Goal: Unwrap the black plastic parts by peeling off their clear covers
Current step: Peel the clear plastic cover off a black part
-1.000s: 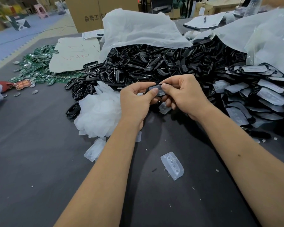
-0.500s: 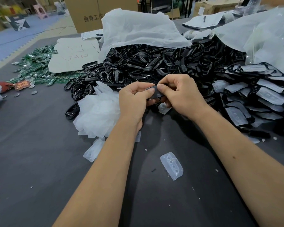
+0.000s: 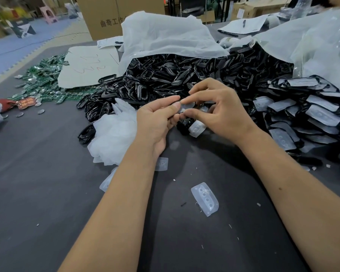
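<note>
The left hand (image 3: pixel 155 118) and right hand (image 3: pixel 220 110) now pinch one black part (image 3: pixel 182 110) higher up, its clear cover (image 3: pixel 187 105) lifting at 12 o'clock.

Hands (image 3: pixel 182 112) meet mid-desk (image 3: pixel 37 183), as I see it. Heap of bare parts (image 3: pixel 165 79) behind them, bag (image 3: pixel 165 38) lying over its far side. Wrapped parts (image 3: pixel 312 114) piled to right. Peeled covers (image 3: pixel 114 134) heaped left of left hand, one loose cover (image 3: pixel 205 199) nearer me, between forearms. Circuit boards (image 3: pixel 43 77) far left, paper sheet (image 3: pixel 88 65) partly over them. Cardboard box (image 3: pixel 106 16) behind desk.
</note>
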